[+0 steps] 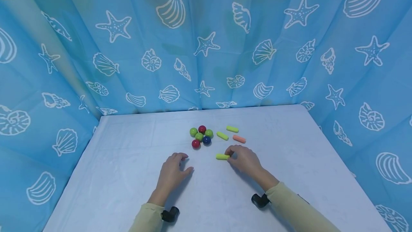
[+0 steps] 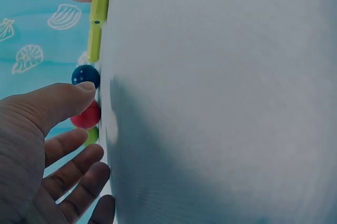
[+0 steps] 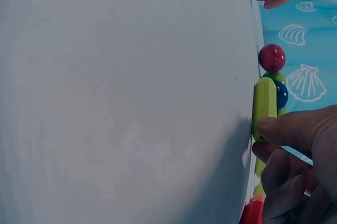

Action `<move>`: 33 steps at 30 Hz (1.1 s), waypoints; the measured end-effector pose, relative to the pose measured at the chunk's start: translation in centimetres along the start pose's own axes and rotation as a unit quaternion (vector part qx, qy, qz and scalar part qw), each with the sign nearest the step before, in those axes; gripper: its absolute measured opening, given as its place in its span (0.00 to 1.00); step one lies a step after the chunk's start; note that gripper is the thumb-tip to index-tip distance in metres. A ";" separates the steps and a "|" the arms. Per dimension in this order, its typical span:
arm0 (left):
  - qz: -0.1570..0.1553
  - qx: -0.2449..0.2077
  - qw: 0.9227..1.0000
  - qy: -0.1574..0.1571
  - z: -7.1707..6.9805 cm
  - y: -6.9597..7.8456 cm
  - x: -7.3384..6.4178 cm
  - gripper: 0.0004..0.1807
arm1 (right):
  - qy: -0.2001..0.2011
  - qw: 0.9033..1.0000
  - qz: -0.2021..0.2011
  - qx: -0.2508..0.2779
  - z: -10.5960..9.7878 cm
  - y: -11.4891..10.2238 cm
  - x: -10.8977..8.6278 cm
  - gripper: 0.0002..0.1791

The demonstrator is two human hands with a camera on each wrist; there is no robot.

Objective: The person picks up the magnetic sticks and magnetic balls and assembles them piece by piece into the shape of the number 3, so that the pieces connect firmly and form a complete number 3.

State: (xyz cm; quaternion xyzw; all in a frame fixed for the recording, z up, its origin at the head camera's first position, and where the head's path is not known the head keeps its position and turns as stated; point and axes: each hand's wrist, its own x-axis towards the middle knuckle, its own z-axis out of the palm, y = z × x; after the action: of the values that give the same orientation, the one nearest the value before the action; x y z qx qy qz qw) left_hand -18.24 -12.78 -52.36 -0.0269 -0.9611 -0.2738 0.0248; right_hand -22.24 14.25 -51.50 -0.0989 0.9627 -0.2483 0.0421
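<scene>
My right hand [image 1: 245, 160] pinches one end of a long yellow-green bead [image 1: 222, 156] between thumb and fingers, low over the white tabletop. In the right wrist view this bead [image 3: 265, 105] looks ribbed, and the thumb presses its side. A dark hole shows in its near end in the left wrist view. My left hand [image 1: 172, 173] is at the table with fingers spread and loosely bent, holding nothing. Beyond the hands sits a cluster of round beads: green ones [image 1: 193, 132], two red ones [image 1: 196, 144] and a dark blue one [image 1: 207, 140].
Behind the held bead lie two more long yellow-green beads [image 1: 232, 129] and an orange-pink one [image 1: 239, 139], right of the round beads. A blue shell-patterned curtain [image 1: 199, 71] encloses the back and sides of the white table [image 1: 128, 146].
</scene>
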 end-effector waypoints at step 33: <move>0.030 -0.025 0.999 -0.011 0.8 1.3 -0.5 0.23 | -0.015 0.999 -0.035 0.027 0.9 -1.1 -1.5 0.11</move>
State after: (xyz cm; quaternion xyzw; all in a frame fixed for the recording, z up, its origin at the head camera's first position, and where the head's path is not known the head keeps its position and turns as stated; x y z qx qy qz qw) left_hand -17.69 -11.24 -52.36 -0.0596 -0.9530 -0.2963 0.0213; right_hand -20.50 13.19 -51.69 -0.1351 0.9509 -0.2737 0.0506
